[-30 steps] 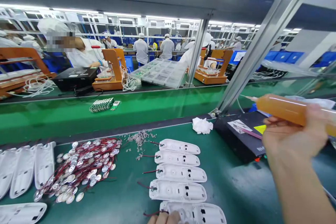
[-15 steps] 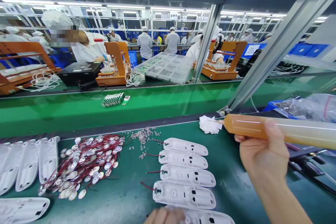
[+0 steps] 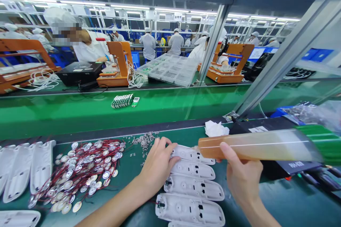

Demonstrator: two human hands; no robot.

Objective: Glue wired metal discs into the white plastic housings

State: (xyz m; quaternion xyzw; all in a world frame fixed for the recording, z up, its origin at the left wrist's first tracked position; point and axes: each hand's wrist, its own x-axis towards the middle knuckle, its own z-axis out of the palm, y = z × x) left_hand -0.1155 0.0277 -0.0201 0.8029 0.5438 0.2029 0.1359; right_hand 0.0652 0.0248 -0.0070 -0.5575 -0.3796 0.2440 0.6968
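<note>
My right hand (image 3: 243, 175) grips a long amber glue syringe (image 3: 253, 145), held level with its tip pointing left over the far end of a row of white plastic housings (image 3: 194, 188). My left hand (image 3: 158, 163) rests with its fingertips on the left end of the farthest housing (image 3: 193, 154), fingers spread. The housings lie side by side on the green mat, each with a thin red wire at its left end.
A heap of small metal discs with red wires (image 3: 85, 170) lies left of the housings, with more white housings (image 3: 26, 168) at the far left. Small loose metal parts (image 3: 145, 140), a crumpled white cloth (image 3: 215, 128) and a black box (image 3: 279, 163) lie nearby. Beyond runs a green conveyor (image 3: 80, 113); other workers stand behind it.
My left hand has come up from the bottom edge onto the farthest housing. My right hand has swung the syringe down and left, over the housings.
</note>
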